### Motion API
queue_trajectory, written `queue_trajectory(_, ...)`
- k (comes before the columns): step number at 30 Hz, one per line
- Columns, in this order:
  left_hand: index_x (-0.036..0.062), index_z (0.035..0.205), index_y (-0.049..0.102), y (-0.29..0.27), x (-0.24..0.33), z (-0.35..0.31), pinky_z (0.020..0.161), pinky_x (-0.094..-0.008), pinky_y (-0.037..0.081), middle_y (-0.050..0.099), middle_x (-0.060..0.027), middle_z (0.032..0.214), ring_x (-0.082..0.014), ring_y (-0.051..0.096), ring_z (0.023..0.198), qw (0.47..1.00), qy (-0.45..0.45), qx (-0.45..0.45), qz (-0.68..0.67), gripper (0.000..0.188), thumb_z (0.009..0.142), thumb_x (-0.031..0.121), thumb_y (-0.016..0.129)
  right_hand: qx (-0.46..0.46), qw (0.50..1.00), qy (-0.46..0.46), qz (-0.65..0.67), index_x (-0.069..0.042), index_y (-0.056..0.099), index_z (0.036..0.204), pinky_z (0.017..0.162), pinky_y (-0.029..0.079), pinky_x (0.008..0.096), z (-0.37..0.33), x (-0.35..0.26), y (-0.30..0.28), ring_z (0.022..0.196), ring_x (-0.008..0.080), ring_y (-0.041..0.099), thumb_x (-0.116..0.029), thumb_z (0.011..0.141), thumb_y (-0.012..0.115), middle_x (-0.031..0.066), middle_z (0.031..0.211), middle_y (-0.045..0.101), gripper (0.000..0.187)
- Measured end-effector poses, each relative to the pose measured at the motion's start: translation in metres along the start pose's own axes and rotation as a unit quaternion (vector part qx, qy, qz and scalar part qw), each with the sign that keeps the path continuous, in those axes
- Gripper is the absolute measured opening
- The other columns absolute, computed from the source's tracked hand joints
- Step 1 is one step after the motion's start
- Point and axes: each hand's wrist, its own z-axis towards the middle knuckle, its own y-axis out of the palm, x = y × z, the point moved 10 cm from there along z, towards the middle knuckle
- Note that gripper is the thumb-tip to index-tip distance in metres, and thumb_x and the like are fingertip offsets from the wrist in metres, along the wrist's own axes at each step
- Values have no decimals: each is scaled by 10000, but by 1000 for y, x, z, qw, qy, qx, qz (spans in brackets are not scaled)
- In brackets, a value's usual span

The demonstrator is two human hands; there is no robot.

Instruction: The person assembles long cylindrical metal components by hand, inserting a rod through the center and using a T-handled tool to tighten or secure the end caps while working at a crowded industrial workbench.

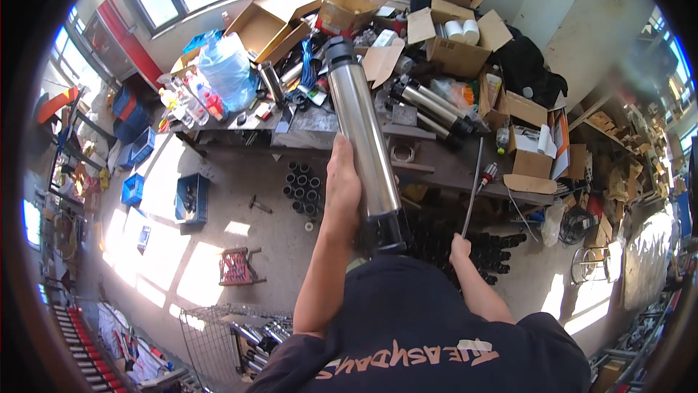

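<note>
Left arm up and stretched forward, bare forearm rising from the dark sleeve at the bottom of the view. The left hand (342,182) is wrapped tight around a long, shiny stainless-steel cylinder with black end caps (361,135), gripping it at its lower half with the thumb side facing us. The cylinder is held nearly upright, tilted a touch so its black top end points toward the cluttered workbench (436,164) and its black bottom end sits just above the person's dark shirt. It is in the air, clear of the bench.

Right arm bent, elbow low, forearm angling up from the shoulder. The right hand (459,247) is closed on the lower end of a thin straight metal rod (474,186), which runs up and slightly right, its upper end reaching the bench's front edge. The two hands are apart, each clamped on its own thing.

On the bench behind, more steel cylinders (429,106) lie on their sides among open cardboard boxes (276,15). Below, black short tubes (302,189) stand grouped on the concrete floor near blue plastic crates (190,198).
</note>
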Motion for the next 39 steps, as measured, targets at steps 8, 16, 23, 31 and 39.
queue_trajectory(8, 59, 1312, 506, -15, -49, 15, 752, -471, 598, 628, -185, 1110, -323, 681, 905, 939, -39, -199, -278, 771, 974, 717, 289, -141, 962, 146, 180, -78, 571, 805, 392, 265, 304, 69, -2, 94, 441, 132, 353, -276, 905, 651, 7, 562, 398, 236)
queue_trajectory(16, 17, 1140, 536, -41, -83, 10, 596, -421, 598, 644, -137, 822, -268, 682, 667, 995, -72, 5, -72, 723, 990, 684, 302, -290, 905, 199, 238, -216, 639, 1116, 902, 377, 456, 56, -28, 134, 988, 157, 530, -439, 926, 590, -20, 1091, 595, 297)
queue_trajectory(23, 31, 1169, 542, -33, -75, -2, 651, -464, 573, 616, -162, 961, -308, 634, 765, 967, -80, -80, -228, 747, 987, 699, 259, -334, 908, 154, 199, -174, 545, 1344, 1011, 326, 508, -11, -13, 113, 1240, 207, 498, -560, 907, 607, 4, 1421, 501, 586)
queue_trajectory(31, 46, 1358, 448, -39, 15, -27, 838, -511, 589, 633, -231, 1158, -357, 685, 960, 986, 142, 6, -89, 695, 1031, 619, 228, -207, 955, 140, 159, -116, 492, 1364, 628, 476, 338, 19, 96, 29, 924, 200, 654, -467, 915, 661, 74, 1269, 602, 594)
queue_trajectory(39, 89, 1444, 410, -43, -68, 9, 638, -430, 533, 567, -131, 921, -252, 573, 702, 920, -42, -163, -354, 778, 969, 701, 344, -176, 977, 119, -33, -93, 544, 1159, 542, 435, 331, 33, 146, -46, 701, 154, 603, -353, 944, 648, 17, 856, 619, 353)
